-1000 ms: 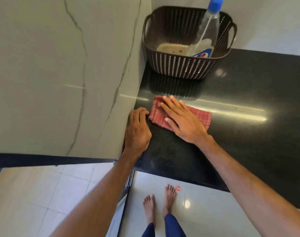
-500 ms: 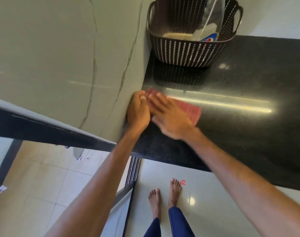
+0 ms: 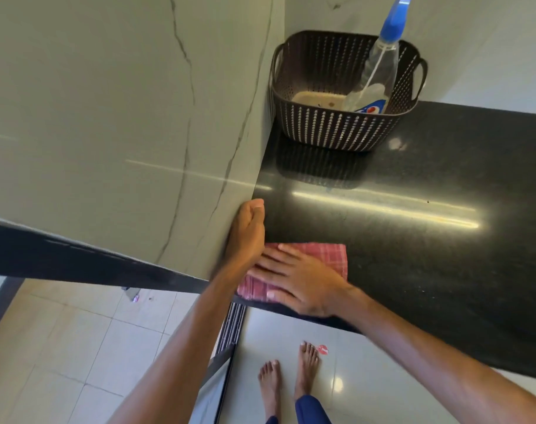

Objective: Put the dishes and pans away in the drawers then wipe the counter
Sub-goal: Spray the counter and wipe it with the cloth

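Observation:
A folded red checked cloth (image 3: 327, 255) lies on the black stone counter (image 3: 428, 255) at its front left corner. My right hand (image 3: 297, 280) presses flat on the cloth, fingers straight and pointing left. My left hand (image 3: 248, 237) rests against the counter's left edge where it meets the pale marble wall, its fingers curled with nothing visible in them. The cloth's left part is hidden under both hands.
A dark perforated plastic basket (image 3: 337, 130) stands in the back left corner of the counter with a clear spray bottle (image 3: 379, 65), blue-topped, leaning inside. The marble wall (image 3: 123, 117) bounds the counter's left side. My bare feet (image 3: 288, 384) stand on the tiled floor below.
My right hand has dragged the cloth toward me along the left wall, from mid-counter to the front edge. My left hand stayed at the wall edge.

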A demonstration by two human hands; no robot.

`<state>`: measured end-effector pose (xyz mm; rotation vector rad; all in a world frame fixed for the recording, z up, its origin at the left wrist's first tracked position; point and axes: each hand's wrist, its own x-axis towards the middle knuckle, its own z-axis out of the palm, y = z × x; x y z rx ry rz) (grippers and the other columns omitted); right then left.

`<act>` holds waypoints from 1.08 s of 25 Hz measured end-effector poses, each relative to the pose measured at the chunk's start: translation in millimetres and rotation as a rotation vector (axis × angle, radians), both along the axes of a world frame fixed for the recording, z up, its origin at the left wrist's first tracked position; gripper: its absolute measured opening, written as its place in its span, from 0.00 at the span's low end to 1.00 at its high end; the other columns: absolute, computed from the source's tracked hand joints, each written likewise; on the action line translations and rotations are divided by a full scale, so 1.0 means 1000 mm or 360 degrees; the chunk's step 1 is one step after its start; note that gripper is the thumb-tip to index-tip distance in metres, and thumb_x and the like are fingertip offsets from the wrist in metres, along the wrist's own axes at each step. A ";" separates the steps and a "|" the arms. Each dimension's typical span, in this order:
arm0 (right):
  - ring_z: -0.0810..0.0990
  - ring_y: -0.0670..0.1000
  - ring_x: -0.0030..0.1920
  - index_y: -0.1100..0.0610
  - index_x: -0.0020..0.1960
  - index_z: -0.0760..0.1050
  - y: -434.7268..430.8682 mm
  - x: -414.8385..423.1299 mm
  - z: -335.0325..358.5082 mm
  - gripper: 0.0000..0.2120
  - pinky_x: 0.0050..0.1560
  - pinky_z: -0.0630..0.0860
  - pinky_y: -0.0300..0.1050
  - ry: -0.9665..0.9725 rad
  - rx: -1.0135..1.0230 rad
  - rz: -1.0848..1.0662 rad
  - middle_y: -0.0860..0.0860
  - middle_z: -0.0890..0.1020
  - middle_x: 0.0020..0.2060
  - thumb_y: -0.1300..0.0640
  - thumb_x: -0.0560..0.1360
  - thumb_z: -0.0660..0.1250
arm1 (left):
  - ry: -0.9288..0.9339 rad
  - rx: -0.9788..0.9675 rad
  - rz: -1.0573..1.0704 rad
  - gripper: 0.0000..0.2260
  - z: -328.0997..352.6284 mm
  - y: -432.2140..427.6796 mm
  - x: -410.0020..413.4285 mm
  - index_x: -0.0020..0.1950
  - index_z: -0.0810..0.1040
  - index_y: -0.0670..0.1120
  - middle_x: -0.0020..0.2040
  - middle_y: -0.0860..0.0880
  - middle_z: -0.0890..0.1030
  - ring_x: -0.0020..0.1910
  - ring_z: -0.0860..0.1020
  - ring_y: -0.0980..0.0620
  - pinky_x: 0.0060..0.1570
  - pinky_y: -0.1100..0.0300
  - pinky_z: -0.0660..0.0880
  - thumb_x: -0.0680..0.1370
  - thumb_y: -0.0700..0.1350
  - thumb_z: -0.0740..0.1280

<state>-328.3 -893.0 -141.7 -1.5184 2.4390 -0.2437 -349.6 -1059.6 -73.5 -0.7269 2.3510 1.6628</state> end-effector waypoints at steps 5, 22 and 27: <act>0.44 0.47 0.83 0.46 0.84 0.47 -0.008 -0.115 -0.001 0.29 0.83 0.47 0.56 0.0065 -0.0080 -0.0399 0.47 0.50 0.83 0.39 0.86 0.45 | 0.0272 -0.0046 0.0115 0.19 -0.007 0.007 0.004 0.77 0.68 0.49 0.73 0.53 0.73 0.70 0.71 0.56 0.72 0.60 0.66 0.87 0.52 0.55; 0.50 0.49 0.83 0.48 0.84 0.54 0.066 -0.143 0.003 0.30 0.82 0.49 0.55 0.0202 -0.0116 -0.1138 0.48 0.55 0.83 0.38 0.85 0.49 | 0.0093 -0.0380 -0.0420 0.21 -0.025 0.005 0.016 0.79 0.62 0.48 0.82 0.51 0.59 0.79 0.60 0.52 0.74 0.59 0.57 0.86 0.45 0.58; 0.47 0.52 0.83 0.50 0.84 0.49 0.083 -0.107 0.009 0.29 0.81 0.51 0.59 0.0259 0.0040 -0.1251 0.50 0.52 0.84 0.41 0.86 0.44 | 0.0107 -0.0610 -0.0575 0.21 -0.037 0.009 0.020 0.79 0.63 0.47 0.83 0.49 0.54 0.81 0.54 0.51 0.78 0.53 0.57 0.85 0.45 0.59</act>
